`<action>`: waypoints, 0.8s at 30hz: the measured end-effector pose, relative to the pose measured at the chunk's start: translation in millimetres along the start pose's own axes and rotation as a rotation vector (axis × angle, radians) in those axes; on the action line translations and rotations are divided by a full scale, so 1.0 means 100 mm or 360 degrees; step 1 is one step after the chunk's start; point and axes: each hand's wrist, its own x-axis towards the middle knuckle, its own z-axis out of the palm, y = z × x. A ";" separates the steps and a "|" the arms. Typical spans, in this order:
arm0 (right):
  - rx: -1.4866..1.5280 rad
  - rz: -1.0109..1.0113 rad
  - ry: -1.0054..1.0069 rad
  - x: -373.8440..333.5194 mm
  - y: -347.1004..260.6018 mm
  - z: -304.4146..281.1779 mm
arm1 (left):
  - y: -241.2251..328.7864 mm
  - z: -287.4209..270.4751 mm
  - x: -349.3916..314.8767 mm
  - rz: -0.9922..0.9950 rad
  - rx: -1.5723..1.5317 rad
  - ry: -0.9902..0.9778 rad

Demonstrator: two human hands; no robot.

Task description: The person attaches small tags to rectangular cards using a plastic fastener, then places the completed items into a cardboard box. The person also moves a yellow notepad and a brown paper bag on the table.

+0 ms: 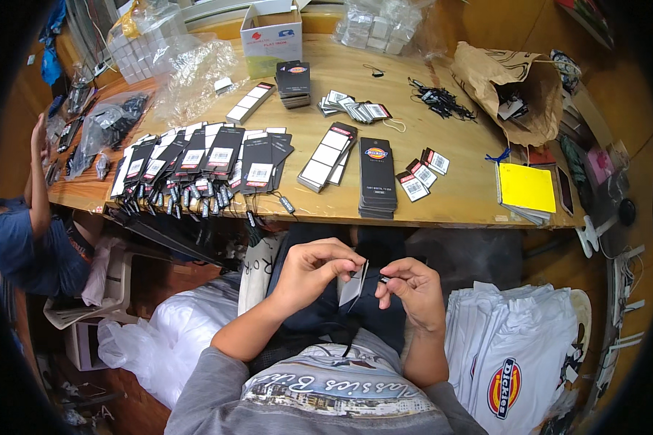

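The tag (351,288) stood just left of my right fingers (408,268).
Its long axis sloped steeply; my left fingers (334,269) gripped it, right ones pinching a small dark piece (384,280).

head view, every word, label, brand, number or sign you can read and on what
Wording not copied, only placed:
White garments: large lettering.
Black tag stack: lettering.
Carton: red and blue print.
Grey shirt: lettering.
Barcode stickers: too small to read.
Tag in left hand: unreadable.
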 end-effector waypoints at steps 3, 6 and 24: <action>0.0013 -0.0001 0.0045 -0.01 0.01 0.01 | 0.01 0.02 0.01 0.0066 0.0183 -0.0086; -0.0019 -0.0041 0.0102 -0.02 0.00 0.04 | 0.02 0.02 0.01 0.0100 0.0332 -0.0164; -0.0012 -0.0232 0.0225 -0.04 0.02 0.17 | 0.02 0.05 -0.04 0.0068 0.0258 -0.0270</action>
